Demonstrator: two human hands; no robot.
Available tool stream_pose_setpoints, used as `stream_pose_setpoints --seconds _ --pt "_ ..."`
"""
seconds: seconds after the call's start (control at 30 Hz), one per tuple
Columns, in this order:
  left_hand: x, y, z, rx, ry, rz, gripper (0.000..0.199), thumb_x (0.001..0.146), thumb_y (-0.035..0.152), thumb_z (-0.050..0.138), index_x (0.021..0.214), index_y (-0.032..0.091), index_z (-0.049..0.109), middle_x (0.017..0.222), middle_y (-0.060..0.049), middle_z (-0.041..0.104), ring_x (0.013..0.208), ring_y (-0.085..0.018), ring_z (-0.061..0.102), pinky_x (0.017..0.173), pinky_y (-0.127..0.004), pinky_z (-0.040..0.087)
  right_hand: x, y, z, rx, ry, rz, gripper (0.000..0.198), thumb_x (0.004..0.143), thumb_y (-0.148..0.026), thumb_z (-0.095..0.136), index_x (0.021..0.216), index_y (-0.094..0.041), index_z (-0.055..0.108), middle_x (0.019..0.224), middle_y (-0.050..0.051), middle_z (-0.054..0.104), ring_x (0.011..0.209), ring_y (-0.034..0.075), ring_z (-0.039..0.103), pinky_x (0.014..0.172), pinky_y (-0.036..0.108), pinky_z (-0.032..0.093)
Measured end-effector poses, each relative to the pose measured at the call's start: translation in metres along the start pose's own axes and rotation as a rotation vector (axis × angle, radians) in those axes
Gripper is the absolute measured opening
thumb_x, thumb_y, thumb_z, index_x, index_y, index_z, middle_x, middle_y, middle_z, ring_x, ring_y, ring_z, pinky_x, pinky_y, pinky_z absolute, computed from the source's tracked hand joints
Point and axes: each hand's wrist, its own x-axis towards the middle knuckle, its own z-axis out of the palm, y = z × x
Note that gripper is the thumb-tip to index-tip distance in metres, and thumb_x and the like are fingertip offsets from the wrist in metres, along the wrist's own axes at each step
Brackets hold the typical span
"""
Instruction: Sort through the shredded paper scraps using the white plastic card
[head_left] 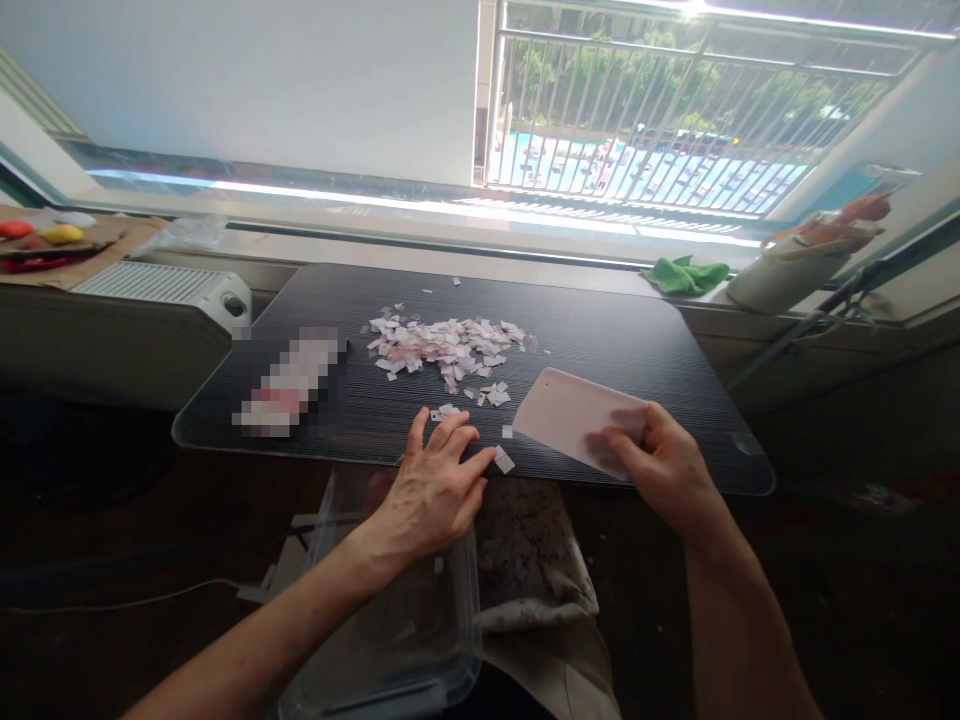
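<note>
My right hand (667,465) grips a flat, pale pink scraper (570,415), thumb on top, over the right half of the dark table (645,340). The scraper has a rounded edge and a small hole in one corner. At the table's front edge, my left hand (442,480) is open, palm down with fingers spread. Its fingertips are at a few loose paper scraps (504,460); whether they press on them I cannot tell. Beyond the hands lies a spread-out heap of small white and pinkish paper pieces (442,345).
Below the front edge, a clear plastic bin (390,640) sits by my lap, partly under my left arm. A blurred-out object (292,380) lies at the table's left. A white heater (169,290), a green cloth (684,275) and a pale container (791,270) line the window side.
</note>
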Motion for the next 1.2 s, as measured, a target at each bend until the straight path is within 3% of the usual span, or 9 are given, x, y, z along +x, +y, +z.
stream_pose_setpoints --seconds 0.2,0.4,0.53,0.83,1.2 --pt "-0.004 -0.014 -0.007 0.017 0.130 -0.089 0.030 0.092 0.020 0.046 0.114 0.021 0.066 0.113 -0.010 0.066 0.126 -0.029 0.051 0.116 -0.062 0.023 0.044 0.017 0.011 0.159 -0.110 0.106 0.036 0.060 -0.038 0.073 0.088 -0.020 0.059 0.080 0.001 0.069 0.070 0.018 0.065 0.066 0.031 0.054" --pt "0.000 -0.057 -0.007 0.082 0.371 -0.288 0.027 0.092 0.023 0.046 0.109 0.022 0.067 0.101 -0.006 0.067 0.118 -0.026 0.056 0.115 -0.055 0.026 0.066 0.013 0.020 0.061 -0.271 0.074 0.034 0.061 -0.037 0.071 0.087 -0.017 0.062 0.080 0.002 0.070 0.070 0.017 0.063 0.065 0.030 0.050" --pt "-0.003 -0.081 0.002 0.096 0.447 -0.361 0.028 0.091 0.025 0.044 0.109 0.021 0.065 0.101 -0.007 0.068 0.115 -0.028 0.057 0.111 -0.054 0.030 0.071 0.003 0.020 0.048 -0.374 0.083 0.031 0.061 -0.034 0.072 0.085 -0.017 0.064 0.081 0.002 0.071 0.071 0.016 0.063 0.064 0.028 0.050" --pt "-0.005 -0.086 0.006 0.025 0.475 -0.365 0.028 0.091 0.028 0.044 0.109 0.021 0.065 0.093 -0.006 0.069 0.113 -0.027 0.059 0.110 -0.051 0.031 0.073 -0.005 0.014 0.056 -0.567 0.107 0.030 0.061 -0.032 0.075 0.086 -0.017 0.066 0.084 0.001 0.074 0.074 0.017 0.064 0.066 0.026 0.050" --pt "-0.004 -0.085 0.004 -0.010 0.478 -0.385 0.028 0.089 0.029 0.046 0.107 0.021 0.065 0.091 -0.006 0.069 0.112 -0.028 0.059 0.110 -0.050 0.030 0.058 -0.008 -0.001 0.013 -0.605 0.069 0.025 0.066 -0.033 0.075 0.080 -0.017 0.062 0.076 -0.001 0.069 0.068 0.014 0.061 0.060 0.024 0.049"
